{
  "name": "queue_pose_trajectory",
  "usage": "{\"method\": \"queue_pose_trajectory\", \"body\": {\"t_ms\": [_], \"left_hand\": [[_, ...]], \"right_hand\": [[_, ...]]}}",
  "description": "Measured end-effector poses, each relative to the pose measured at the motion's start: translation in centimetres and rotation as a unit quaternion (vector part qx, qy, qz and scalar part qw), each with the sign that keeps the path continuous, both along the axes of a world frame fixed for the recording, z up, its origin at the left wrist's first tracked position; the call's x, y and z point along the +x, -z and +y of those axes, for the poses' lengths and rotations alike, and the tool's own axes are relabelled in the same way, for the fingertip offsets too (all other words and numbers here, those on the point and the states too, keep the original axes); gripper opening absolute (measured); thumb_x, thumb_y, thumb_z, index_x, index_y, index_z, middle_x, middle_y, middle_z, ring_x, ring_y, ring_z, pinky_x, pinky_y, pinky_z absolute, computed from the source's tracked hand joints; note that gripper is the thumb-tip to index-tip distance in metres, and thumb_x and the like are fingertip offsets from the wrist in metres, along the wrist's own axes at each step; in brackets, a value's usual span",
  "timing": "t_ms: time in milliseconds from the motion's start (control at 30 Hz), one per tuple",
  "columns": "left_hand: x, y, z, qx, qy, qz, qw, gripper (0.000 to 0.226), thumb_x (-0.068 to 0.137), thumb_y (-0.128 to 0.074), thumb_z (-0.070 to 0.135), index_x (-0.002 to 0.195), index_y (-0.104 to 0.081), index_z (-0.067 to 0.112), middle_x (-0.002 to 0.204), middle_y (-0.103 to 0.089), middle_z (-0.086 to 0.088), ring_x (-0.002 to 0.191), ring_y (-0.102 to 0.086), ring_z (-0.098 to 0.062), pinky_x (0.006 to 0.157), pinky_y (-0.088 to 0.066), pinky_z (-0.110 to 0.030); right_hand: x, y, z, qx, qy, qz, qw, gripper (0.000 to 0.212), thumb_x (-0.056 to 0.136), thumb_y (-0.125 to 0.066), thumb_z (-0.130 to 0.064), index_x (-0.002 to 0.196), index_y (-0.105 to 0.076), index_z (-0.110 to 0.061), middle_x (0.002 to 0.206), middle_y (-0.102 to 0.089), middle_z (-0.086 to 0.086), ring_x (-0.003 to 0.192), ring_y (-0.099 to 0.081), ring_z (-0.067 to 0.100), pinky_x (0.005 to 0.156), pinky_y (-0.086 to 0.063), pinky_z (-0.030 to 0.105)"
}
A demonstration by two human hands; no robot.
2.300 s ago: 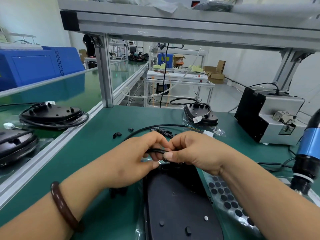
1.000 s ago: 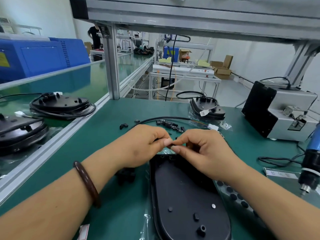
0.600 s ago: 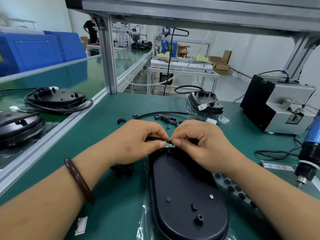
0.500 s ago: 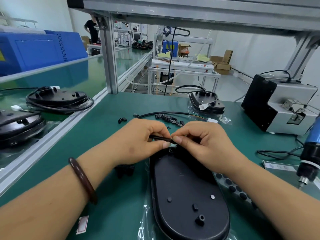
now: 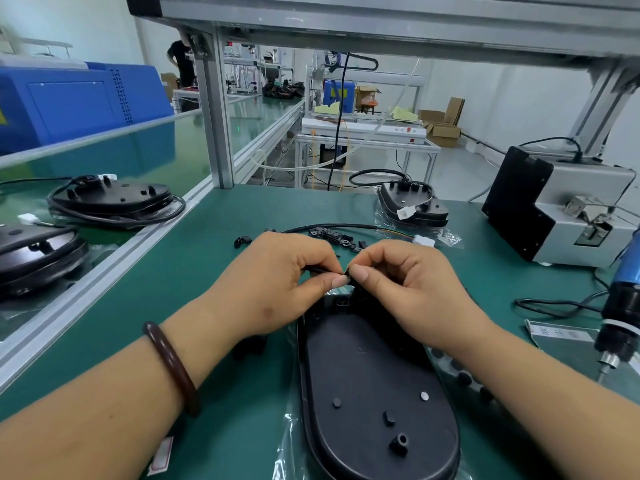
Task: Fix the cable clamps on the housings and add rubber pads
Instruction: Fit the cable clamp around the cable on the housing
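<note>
Green surface (image 5: 214, 237) under an aluminium frame, factory room behind. Your left hand (image 5: 277, 282) and right hand (image 5: 412, 289) meet thumb to thumb; the fingers (image 5: 325, 282) of both pinch the black cable (image 5: 317, 269) over the far end of the housing (image 5: 374, 393). Loose clamps (image 5: 332, 235) lie just beyond the fingers. Your right wrist partly hides the pad sheet (image 5: 460, 375). The screwdriver (image 5: 620, 323) is well right of them.
</note>
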State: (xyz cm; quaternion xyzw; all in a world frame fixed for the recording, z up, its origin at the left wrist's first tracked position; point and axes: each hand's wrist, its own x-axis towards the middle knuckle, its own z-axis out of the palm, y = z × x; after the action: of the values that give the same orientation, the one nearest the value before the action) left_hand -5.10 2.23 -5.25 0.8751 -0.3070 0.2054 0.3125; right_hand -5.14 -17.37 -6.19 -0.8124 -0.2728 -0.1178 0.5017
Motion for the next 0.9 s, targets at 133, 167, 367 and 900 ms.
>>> {"method": "queue_pose_trajectory", "body": {"t_ms": [133,167,367,900], "left_hand": [[-0.1,0.3,0.1,-0.011,-0.011,0.023,1.0,0.005,0.079,-0.072,0.032,0.081,-0.072,0.028,0.069,-0.066,0.017,0.065,-0.06,-0.002,0.062,-0.046,-0.015],[-0.1,0.4,0.1,-0.009,-0.014,0.037,0.999,0.004,0.079,-0.074,0.03,0.082,-0.072,0.029,0.071,-0.068,0.016,0.066,-0.06,-0.001,0.063,-0.047,-0.016],[0.3,-0.2,0.7,-0.007,0.009,0.197,0.98,0.017,0.084,-0.07,0.018,0.089,-0.069,0.034,0.082,-0.072,0.014,0.075,-0.064,0.008,0.07,-0.045,-0.004],[-0.9,-1.6,0.8,0.108,-0.026,0.136,0.984,0.014,0.085,-0.064,0.028,0.096,-0.071,0.033,0.088,-0.07,0.016,0.082,-0.061,0.003,0.081,-0.048,-0.019]], "right_hand": [[-0.2,-0.1,0.2,-0.038,-0.006,-0.024,0.999,0.016,0.087,-0.068,-0.008,0.076,-0.066,-0.021,0.067,-0.059,-0.001,0.058,-0.045,0.009,0.058,-0.039,0.022],[-0.3,-0.1,0.2,-0.057,-0.005,-0.05,0.997,0.016,0.086,-0.069,-0.007,0.077,-0.066,-0.02,0.071,-0.062,0.0,0.062,-0.048,0.009,0.061,-0.041,0.022],[-0.2,0.3,0.3,-0.09,-0.013,-0.096,0.991,0.008,0.083,-0.072,-0.006,0.078,-0.07,-0.011,0.081,-0.066,0.001,0.08,-0.061,0.017,0.077,-0.049,0.034],[-0.5,-1.0,-0.3,-0.208,-0.07,-0.121,0.968,0.009,0.083,-0.066,-0.014,0.075,-0.068,-0.01,0.093,-0.062,-0.005,0.083,-0.061,0.01,0.077,-0.048,0.029]]}}
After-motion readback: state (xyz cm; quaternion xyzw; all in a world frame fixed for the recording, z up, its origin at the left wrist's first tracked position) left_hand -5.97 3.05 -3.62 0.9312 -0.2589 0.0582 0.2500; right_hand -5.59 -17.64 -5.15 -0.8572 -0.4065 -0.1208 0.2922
